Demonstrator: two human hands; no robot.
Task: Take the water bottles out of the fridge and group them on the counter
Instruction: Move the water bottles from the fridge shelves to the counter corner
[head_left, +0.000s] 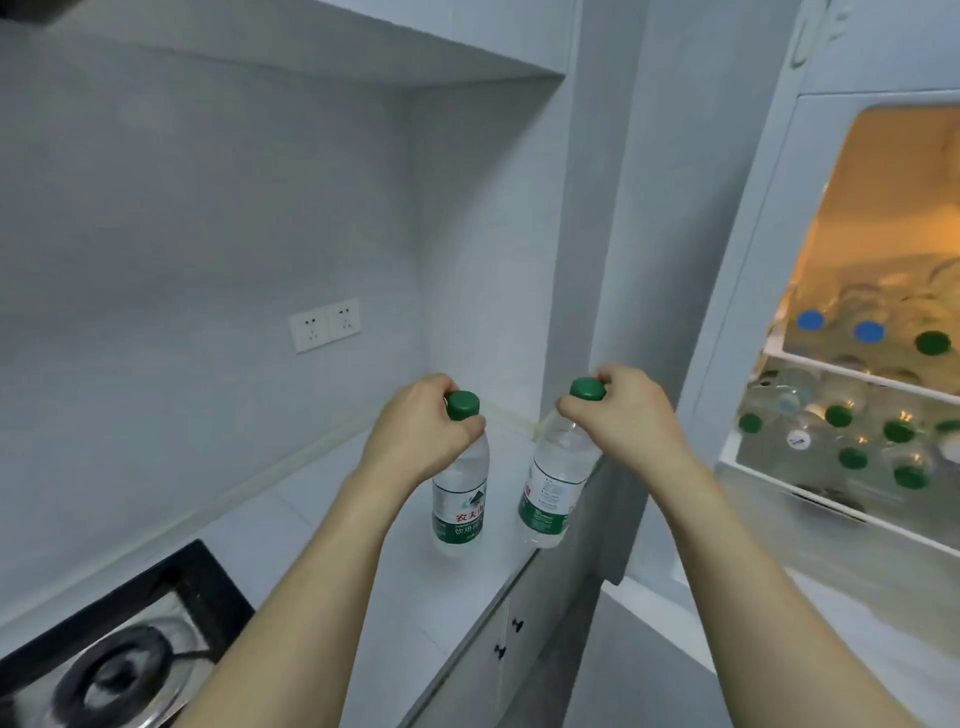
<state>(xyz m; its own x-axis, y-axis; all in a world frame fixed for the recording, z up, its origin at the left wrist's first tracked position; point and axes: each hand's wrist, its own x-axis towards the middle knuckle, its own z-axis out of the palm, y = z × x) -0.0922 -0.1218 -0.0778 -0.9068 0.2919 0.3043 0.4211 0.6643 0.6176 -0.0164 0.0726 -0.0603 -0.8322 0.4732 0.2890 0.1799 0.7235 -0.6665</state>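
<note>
Over the counter (322, 519), two green-capped bottles, left grip (421, 431) clasping one (460, 499), right grip (623, 415) the other (553, 488).

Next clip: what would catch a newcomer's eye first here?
Two green-capped water bottles at centre: the left hand grips the left bottle by its neck, the right hand grips the right bottle, tilted, near the counter edge. At right, the open fridge glows orange, its shelves crowded with bottles.

Left bottle (460, 499) label: red "农夫山"; right label unreadable.
</note>
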